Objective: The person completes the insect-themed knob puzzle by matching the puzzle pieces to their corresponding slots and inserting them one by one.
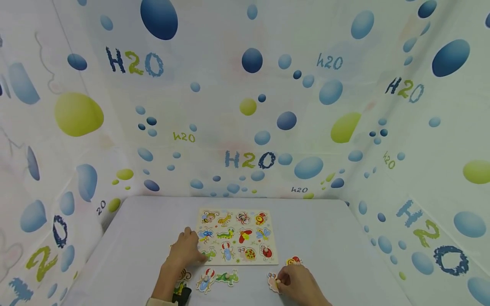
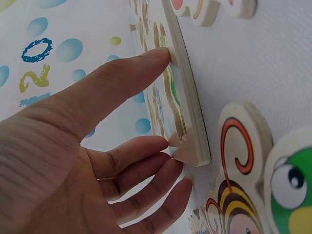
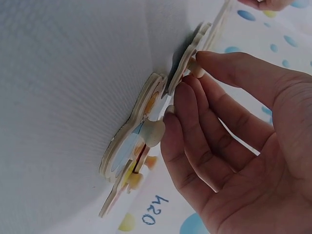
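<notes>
In the head view, the left hand is spanning the near left corner of the puzzle board, its fingers parted, while the right hand is pinching the knob of a pink piece below the board's right part on the surface. That hand is covering much of the piece and part of a red-and-yellow piece; the left forearm is partly hiding a spiral-marked piece. A beetle piece and a grasshopper piece are lying between the hands. The backdrop is showing "H2O" and "h2O". In the left wrist view, the thumb is resting on the board's edge, the other fingers are touching it farther along, and a green piece is running out of frame. In the right wrist view, thumb and fingertips are meeting at the knob; the pink piece is appearing edge-on, its print hard to read, and "h2O" is showing below.
</notes>
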`<state>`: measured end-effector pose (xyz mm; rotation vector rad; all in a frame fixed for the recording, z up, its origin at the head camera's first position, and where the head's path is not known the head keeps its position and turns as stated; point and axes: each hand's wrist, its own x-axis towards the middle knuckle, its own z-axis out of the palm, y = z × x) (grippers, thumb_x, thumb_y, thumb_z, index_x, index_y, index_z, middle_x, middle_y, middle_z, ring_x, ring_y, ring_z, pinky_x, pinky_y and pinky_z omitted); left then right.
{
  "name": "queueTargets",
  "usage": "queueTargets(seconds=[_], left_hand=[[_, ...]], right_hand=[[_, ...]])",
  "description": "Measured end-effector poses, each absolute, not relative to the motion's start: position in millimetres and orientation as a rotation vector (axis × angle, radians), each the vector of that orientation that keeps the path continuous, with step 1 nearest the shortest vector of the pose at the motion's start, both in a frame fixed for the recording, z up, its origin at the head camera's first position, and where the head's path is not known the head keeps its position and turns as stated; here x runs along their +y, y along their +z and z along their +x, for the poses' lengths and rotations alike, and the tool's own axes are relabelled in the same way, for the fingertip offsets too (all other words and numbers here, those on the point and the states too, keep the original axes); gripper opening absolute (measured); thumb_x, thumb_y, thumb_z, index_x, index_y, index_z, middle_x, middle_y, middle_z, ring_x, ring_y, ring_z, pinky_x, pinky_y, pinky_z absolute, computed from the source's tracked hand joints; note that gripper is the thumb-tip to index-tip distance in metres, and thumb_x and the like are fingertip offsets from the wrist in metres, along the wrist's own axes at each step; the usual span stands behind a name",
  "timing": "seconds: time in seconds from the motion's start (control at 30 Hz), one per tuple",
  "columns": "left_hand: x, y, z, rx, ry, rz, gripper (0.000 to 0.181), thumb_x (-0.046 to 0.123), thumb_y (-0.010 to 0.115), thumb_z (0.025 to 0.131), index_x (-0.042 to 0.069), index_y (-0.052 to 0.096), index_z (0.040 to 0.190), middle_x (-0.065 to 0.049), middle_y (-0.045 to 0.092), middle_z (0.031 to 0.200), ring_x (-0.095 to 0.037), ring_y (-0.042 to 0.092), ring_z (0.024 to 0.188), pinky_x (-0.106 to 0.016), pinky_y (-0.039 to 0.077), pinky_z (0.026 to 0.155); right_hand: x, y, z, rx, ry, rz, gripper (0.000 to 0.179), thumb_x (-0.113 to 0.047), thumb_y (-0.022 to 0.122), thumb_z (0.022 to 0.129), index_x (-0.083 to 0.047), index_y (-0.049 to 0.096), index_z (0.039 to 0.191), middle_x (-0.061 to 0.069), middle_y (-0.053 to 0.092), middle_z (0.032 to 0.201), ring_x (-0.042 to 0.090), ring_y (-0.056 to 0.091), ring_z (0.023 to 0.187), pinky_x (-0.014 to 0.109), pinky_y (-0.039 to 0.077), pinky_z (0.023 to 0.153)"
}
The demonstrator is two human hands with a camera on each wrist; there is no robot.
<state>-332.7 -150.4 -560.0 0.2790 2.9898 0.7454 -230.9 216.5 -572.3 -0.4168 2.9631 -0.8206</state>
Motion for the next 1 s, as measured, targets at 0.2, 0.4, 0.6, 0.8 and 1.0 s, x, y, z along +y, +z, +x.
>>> queueTargets(seconds=[0.2,0.4,0.6,0.8,1.0], left_hand=[[-150.2,-559.7,-332.8,2.990,0.744,0.284,0.069,0.028,0.100,0.065,-0.011,0.062,0.109,-0.016,0.050,0.104,-0.031,0.051,0.092,-0.067,0.053,0.081],[-150.9,-560.8,-333.1,3.005,0.750,0.287,0.067,0.027,0.100,0.066,-0.010,0.062,0.108,-0.015,0.049,0.103,-0.031,0.050,0.090,-0.066,0.052,0.078],[-150.8,-561.7,-332.1,3.000,0.755,0.286,0.067,0.027,0.100,0.066,-0.010,0.063,0.108,-0.015,0.049,0.102,-0.031,0.050,0.090,-0.069,0.052,0.080],[-151.0,-563.3,-333.1,3.007,0.747,0.290,0.069,0.028,0.100,0.066,-0.011,0.063,0.110,-0.015,0.049,0.103,-0.030,0.050,0.090,-0.068,0.052,0.080],[-152.1,-564.3,-333.7,3.007,0.750,0.294,0.069,0.028,0.099,0.066,-0.010,0.062,0.110,-0.016,0.050,0.105,-0.031,0.051,0.090,-0.068,0.052,0.080]], right_hand=[[216.8,-573.7,-231.6,2.967,-0.813,-0.419,0.014,-0.016,0.085,0.083,-0.018,0.072,0.079,-0.019,0.056,0.067,-0.003,0.048,0.062,0.024,0.043,0.058],[215.9,-573.8,-233.3,2.980,-0.805,-0.400,0.015,-0.015,0.087,0.082,-0.018,0.072,0.079,-0.018,0.057,0.068,-0.002,0.049,0.063,0.025,0.042,0.059],[214.8,-572.7,-233.6,2.948,-0.808,-0.337,0.014,-0.017,0.086,0.083,-0.019,0.073,0.081,-0.017,0.057,0.069,-0.001,0.050,0.063,0.024,0.043,0.058],[213.0,-570.1,-234.2,2.968,-0.809,-0.389,0.013,-0.016,0.085,0.083,-0.019,0.073,0.081,-0.019,0.059,0.069,-0.003,0.051,0.063,0.023,0.044,0.058],[210.8,-567.1,-236.6,2.980,-0.829,-0.406,0.011,-0.015,0.084,0.084,-0.019,0.073,0.083,-0.019,0.060,0.072,-0.003,0.052,0.065,0.023,0.045,0.060]])
